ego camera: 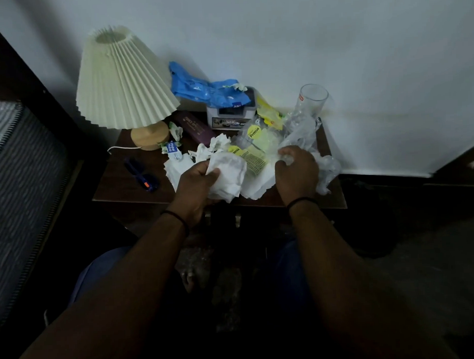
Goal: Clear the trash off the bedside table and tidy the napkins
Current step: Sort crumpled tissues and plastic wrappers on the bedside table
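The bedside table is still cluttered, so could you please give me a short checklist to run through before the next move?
1. Left hand grips the white napkin: ok.
2. Right hand holds the clear plastic wrapper: ok.
3. Drinking glass stands clear of both hands: ok.
4. Blue sunglasses lie apart from the trash: ok.
5. Trash off the table: not ok; the yellow-labelled packet and blue bag remain.
6. Bin within reach: cannot tell.

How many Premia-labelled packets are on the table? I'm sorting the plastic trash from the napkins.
2 show. One Premia packet lies behind the napkins, before the white box; a second yellow-labelled packet lies between the hands. More may hide beneath.
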Action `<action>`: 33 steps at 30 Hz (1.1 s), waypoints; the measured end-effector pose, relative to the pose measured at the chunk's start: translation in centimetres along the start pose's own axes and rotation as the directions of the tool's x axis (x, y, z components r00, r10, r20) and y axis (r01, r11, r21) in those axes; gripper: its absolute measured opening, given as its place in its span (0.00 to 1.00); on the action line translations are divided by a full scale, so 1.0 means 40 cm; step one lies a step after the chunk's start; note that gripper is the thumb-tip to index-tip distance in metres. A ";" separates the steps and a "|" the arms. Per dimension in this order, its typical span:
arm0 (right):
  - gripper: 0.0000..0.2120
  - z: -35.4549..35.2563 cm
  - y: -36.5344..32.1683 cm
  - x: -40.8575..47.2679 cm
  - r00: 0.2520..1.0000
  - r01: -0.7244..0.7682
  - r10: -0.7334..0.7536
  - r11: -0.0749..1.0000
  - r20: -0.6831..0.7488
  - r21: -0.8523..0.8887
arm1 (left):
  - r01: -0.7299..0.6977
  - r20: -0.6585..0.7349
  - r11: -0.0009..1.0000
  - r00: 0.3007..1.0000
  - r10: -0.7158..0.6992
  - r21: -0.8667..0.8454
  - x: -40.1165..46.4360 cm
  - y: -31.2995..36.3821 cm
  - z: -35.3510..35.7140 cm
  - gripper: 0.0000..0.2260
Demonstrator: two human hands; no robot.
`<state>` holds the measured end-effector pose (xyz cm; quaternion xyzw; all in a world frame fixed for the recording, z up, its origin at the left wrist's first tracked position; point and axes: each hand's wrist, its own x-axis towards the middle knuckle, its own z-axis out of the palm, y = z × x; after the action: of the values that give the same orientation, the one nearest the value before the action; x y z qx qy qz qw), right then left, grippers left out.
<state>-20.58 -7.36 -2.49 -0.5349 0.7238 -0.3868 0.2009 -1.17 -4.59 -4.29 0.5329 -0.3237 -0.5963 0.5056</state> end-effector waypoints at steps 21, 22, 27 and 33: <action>0.28 0.049 -0.069 0.034 0.990 0.044 -0.086 0.944 -0.116 -0.326 | -0.072 0.005 0.997 0.997 0.072 -0.034 0.056 -0.027 -0.021 0.09; 0.28 0.041 -0.077 0.026 0.982 0.060 -0.113 0.947 -0.150 -0.317 | -0.073 -0.001 0.997 0.997 0.073 -0.036 0.054 -0.024 -0.022 0.09; 0.23 -0.025 -0.130 -0.040 0.915 0.183 -0.185 0.982 -0.357 -0.042 | -0.106 -0.054 0.994 0.993 0.104 -0.034 0.027 0.000 -0.023 0.08; 0.16 -0.071 -0.177 -0.078 0.955 0.010 0.195 0.736 -0.225 0.677 | -0.126 -0.067 0.989 0.990 0.121 -0.075 -0.023 0.042 -0.024 0.05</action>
<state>-17.13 -4.40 4.40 -0.3289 0.5826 -0.6825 0.2944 0.11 -4.05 -2.68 0.5097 -0.3166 -0.5593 0.5720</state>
